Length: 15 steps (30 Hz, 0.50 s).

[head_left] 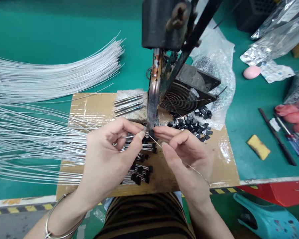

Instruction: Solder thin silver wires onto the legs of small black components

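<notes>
No legible text, brand or number anywhere. Pale label patch on foil bag (pixel 292 10) too blurred to read. Faint print on blister pack (pixel 276 71) too small to read. Only marking: yellow-black striped tape (pixel 15 209) along table edge (pixel 271 181).

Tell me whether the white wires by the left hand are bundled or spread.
Spread: the white wires fan out loose across the green table toward the left hand, gaps between strands, no tie visible.

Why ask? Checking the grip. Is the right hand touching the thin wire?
Touching. The head view shows the right hand pinching the wire between thumb and finger.
</notes>
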Each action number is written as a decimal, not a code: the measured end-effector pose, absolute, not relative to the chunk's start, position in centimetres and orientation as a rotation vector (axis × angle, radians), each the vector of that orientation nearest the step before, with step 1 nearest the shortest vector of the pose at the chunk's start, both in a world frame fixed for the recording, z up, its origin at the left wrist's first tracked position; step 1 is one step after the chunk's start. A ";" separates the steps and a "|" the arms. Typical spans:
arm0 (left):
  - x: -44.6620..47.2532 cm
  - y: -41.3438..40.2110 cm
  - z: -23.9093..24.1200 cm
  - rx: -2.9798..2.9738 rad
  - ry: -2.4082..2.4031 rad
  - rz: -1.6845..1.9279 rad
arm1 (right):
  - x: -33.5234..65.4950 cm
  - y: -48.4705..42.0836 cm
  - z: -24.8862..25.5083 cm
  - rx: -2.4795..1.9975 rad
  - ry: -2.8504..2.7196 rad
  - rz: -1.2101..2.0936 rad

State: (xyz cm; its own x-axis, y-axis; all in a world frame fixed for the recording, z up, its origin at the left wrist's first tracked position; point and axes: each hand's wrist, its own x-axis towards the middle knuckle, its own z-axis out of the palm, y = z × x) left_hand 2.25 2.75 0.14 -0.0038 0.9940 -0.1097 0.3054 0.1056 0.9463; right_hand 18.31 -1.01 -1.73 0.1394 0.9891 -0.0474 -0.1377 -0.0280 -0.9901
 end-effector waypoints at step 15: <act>0.6 4.0 -3.3 1.263 1.459 0.817 | 30.1 -3.2 -0.8 -1.623 -1.055 0.605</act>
